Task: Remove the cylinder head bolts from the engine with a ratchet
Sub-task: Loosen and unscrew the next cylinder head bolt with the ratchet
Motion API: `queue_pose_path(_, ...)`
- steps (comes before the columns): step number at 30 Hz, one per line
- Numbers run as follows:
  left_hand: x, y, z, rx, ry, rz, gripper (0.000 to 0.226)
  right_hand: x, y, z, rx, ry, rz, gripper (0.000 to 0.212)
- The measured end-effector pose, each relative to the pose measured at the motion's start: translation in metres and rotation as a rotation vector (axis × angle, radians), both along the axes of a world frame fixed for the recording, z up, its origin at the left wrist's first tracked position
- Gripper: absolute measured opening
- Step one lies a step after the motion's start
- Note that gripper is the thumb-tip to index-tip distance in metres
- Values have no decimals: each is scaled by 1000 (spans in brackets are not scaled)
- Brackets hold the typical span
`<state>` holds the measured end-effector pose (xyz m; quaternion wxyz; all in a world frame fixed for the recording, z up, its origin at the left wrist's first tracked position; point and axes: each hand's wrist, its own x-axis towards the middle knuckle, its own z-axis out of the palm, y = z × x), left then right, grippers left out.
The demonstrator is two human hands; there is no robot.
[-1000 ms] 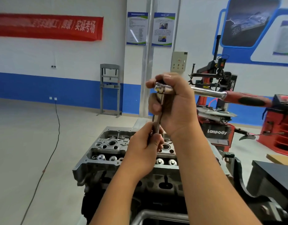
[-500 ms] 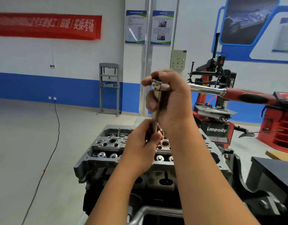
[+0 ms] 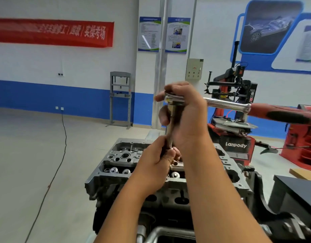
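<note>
Standing on its stand, the engine (image 3: 116, 165) lies below both hands; ratchet (image 3: 226, 104) is raised clear, right hand (image 3: 184, 116) clamped round its head. Left hand (image 3: 156, 163) fingers pinch the extension's (image 3: 170, 130) lower end, apparently freeing a withdrawn bolt, itself hidden. Next move likely requires pulling it off and setting it aside.

The left hand (image 3: 155, 160) hides the extension's (image 3: 170, 132) lower end and any bolt.
</note>
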<state>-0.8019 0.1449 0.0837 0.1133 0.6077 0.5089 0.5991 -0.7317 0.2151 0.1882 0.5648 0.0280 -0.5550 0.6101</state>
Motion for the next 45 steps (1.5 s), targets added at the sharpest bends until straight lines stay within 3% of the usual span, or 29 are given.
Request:
queue_pose_path(3, 13, 5, 0, 49, -1, 157, 26, 15, -10, 4, -78, 5, 128, 19)
queue_pose_path(5, 18, 8, 1, 63, -28, 197, 35, 14, -16, 2, -135, 91, -47, 19)
queue_pose_path(9, 21, 8, 2, 107, 12, 259, 57, -6, -33, -8, 19, 246, -575, 12)
queue_pose_path(10, 17, 7, 2, 105, 25, 252, 57, -4, -31, -6, 70, 200, -609, 15)
queue_pose_path(11, 12, 5, 1, 98, 31, 220, 57, 0, -23, -2, 147, 23, -628, 32)
queue_pose_path(13, 3, 0, 1, 57, -1, 86, 47, 11, -13, 5, 234, -440, -502, 74)
queue_pose_path(14, 1, -3, 1, 30, -20, 31, 40, 11, -11, 5, 188, -396, -362, 70)
queue_pose_path(16, 2, -4, 1, 24, -27, 29, 33, 10, -12, 5, -46, -139, -75, 41)
queue_pose_path(17, 5, -2, 1, 36, -22, 56, 33, 12, -11, 6, -108, -104, 48, 33)
queue_pose_path(19, 11, 3, 0, 53, -34, 119, 35, 16, -12, 6, -102, -51, 116, 23)
queue_pose_path(23, 16, 9, 2, 69, -76, 201, 35, 4, -11, -3, 64, 121, -233, 16)
queue_pose_path(26, 8, 10, 1, 64, -48, 128, 30, -3, -11, -8, 245, 230, -467, 15)
queue_pose_path(28, 3, 7, 2, 33, -70, -4, 22, 0, -10, -6, 282, 190, -425, 17)
queue_pose_path(30, 2, 4, 2, 35, -103, -78, 19, 4, -13, -3, 228, 84, -179, 21)
queue_pose_path(33, 7, 7, 1, 50, -97, 30, 25, 13, -9, 3, 111, -112, 190, 26)
queue_pose_path(35, 13, 11, 0, 81, -106, 89, 19, 19, -5, 3, 68, -151, 253, 27)
queue_pose_path(38, 17, 15, 1, 110, -93, 132, 21, 24, -5, -3, 66, -57, 57, 24)
queue_pose_path(42, 19, 19, -1, 156, -95, 112, 29, 14, -12, -7, 192, -27, -510, 26)
queue_pose_path(45, 11, 15, -1, 152, -159, -39, 19, 7, -19, -7, 217, -101, -543, 28)
